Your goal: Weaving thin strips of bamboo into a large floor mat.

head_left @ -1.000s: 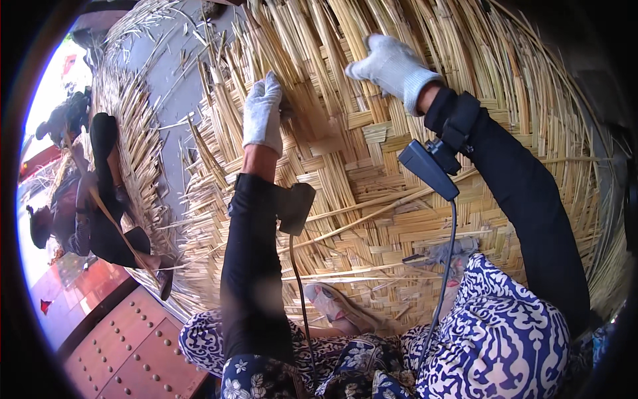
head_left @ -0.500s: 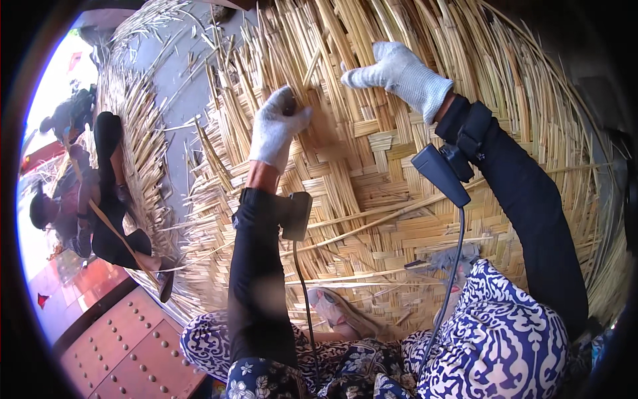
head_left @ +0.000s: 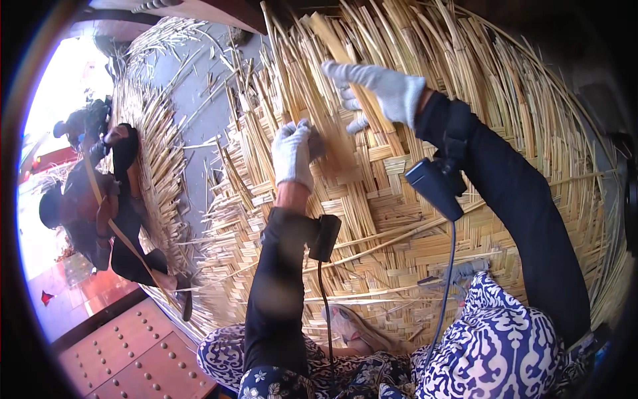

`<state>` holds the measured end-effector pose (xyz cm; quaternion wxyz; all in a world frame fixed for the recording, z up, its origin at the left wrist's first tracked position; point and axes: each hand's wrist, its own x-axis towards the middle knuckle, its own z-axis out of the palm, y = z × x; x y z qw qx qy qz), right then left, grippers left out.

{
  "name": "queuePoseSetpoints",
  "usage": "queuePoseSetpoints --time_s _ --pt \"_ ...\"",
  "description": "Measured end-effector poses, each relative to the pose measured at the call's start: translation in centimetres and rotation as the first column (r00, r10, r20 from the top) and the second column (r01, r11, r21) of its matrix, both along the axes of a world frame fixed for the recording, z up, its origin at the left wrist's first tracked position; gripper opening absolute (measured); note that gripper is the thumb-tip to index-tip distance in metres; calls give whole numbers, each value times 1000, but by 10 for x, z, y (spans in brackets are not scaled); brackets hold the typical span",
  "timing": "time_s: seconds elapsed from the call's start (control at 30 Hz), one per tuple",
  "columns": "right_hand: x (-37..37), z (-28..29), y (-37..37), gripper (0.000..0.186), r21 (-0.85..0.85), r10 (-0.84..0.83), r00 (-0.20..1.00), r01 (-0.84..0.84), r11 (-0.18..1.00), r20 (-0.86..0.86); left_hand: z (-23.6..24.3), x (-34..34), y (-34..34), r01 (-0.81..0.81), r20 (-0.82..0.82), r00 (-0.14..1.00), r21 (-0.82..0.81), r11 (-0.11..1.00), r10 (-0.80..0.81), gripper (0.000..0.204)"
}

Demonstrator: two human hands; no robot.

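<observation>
My left hand (head_left: 291, 149), in a pale grey glove, is closed low among the upright reed strips of a woven mat (head_left: 425, 219); what its fingers hold is hidden. Above and right of it, my gloved right hand (head_left: 372, 90) has a broad pale reed strip (head_left: 325, 30) between its long extended forefinger and the other fingers. The mat has tight weave nearer my lap and loose, long ends farther away. Both forearms wear black sleeves with small devices strapped on, each trailing a cable.
At left, a co-worker (head_left: 80, 206) sits bent over a long split strip (head_left: 123, 239), beside another reed edge (head_left: 159, 186). Grey floor (head_left: 193, 100) shows between. A pink studded panel (head_left: 136, 359) lies lower left, and my sandalled foot (head_left: 352, 329) rests on the mat.
My left hand has moved down and right, its fingers curling. My right hand has tilted and come slightly down and left, onto a strip. The co-worker's arm has shifted.
</observation>
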<state>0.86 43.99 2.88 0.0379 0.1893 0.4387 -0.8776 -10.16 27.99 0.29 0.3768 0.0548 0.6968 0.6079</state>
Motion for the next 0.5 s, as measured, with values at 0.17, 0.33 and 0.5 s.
queuePoseSetpoints --time_s 0.17,0.33,0.5 --pt "0 -5 -7 64 112 4 999 2 994 -52 10 4 4 10 -28 1000 -83 997 -12 10" --pt "12 -24 -7 62 232 -141 926 231 945 -351 18 1 3 328 -169 931 2 945 -323 25" --pt "34 -12 -16 25 519 -581 513 837 175 -632 24 -19 4 379 -617 523 -450 809 -588 16"
